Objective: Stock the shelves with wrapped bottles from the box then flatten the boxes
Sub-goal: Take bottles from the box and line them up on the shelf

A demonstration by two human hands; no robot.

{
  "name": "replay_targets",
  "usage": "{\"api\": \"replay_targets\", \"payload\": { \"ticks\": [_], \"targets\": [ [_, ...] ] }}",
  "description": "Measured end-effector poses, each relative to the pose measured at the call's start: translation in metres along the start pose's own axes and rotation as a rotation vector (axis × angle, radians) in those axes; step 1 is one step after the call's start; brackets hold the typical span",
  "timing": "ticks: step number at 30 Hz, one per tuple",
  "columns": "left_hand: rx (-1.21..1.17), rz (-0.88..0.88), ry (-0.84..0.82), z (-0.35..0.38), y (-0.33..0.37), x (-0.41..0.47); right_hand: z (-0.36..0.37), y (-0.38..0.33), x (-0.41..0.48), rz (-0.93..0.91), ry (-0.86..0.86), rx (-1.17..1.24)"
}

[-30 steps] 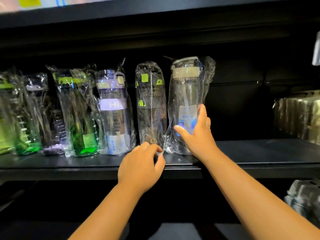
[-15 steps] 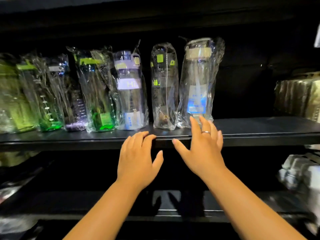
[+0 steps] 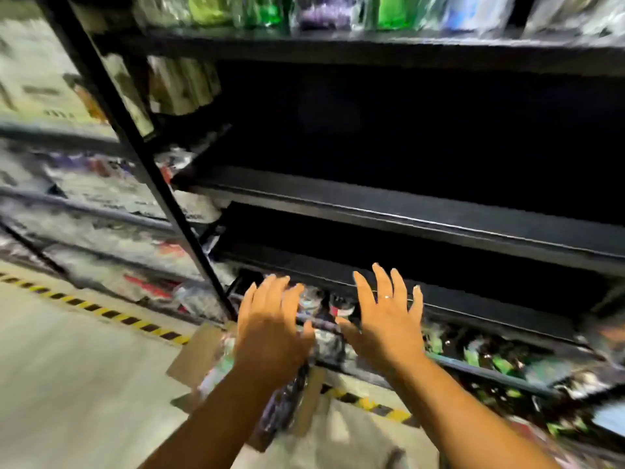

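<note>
Left hand (image 3: 270, 330) released, fingers spread, grasping nothing; right hand (image 3: 385, 330) likewise. Both above open cardboard box (image 3: 196, 353) of wrapped bottles (image 3: 324, 343) on floor (image 3: 67, 384), before dark shelf (image 3: 406, 218). Heavy blur.

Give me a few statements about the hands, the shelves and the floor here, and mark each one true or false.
1. Both hands are open with fingers spread. True: the left hand and the right hand hold nothing.
2. The right hand wears a ring. True.
3. The top shelf is bare. False: wrapped bottles stand on it.
4. The floor tape is solid red. False: it is striped yellow and black.
5. A cardboard box sits below the hands. True.
</note>
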State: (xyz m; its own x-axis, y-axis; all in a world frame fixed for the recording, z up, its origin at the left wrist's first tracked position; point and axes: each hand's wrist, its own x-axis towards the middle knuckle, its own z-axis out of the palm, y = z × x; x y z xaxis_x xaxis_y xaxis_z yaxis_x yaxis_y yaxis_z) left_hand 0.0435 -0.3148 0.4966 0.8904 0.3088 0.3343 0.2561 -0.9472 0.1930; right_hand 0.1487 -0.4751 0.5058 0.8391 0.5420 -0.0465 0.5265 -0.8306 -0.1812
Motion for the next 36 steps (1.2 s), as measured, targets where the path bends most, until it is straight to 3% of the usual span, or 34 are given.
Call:
{"api": "replay_targets", "payload": {
  "ticks": [6, 13, 17, 21, 32, 36],
  "targets": [
    [0.076, -0.201, -0.226, 0.022, -0.097, -0.085, 0.086, -0.073, -0.025, -0.08, -0.139, -0.015],
    [0.092, -0.328, -0.473, 0.047, -0.178, -0.094, 0.142, -0.127, 0.023, -0.169, -0.313, 0.025],
    [0.124, -0.366, -0.527, 0.06, -0.229, -0.084, 0.179, -0.153, 0.074, -0.219, -0.459, 0.084],
    [0.018, -0.527, -0.562, 0.084, -0.264, -0.074, 0.221, -0.174, 0.116, -0.222, -0.511, 0.072],
    [-0.103, -0.682, -0.924, 0.292, -0.384, -0.084, 0.404, -0.203, 0.142, 0.015, -0.621, 0.049],
    [-0.095, -0.689, -1.046, 0.381, -0.431, -0.113, 0.494, -0.206, 0.131, 0.191, -0.558, 0.116]
  ]
}}
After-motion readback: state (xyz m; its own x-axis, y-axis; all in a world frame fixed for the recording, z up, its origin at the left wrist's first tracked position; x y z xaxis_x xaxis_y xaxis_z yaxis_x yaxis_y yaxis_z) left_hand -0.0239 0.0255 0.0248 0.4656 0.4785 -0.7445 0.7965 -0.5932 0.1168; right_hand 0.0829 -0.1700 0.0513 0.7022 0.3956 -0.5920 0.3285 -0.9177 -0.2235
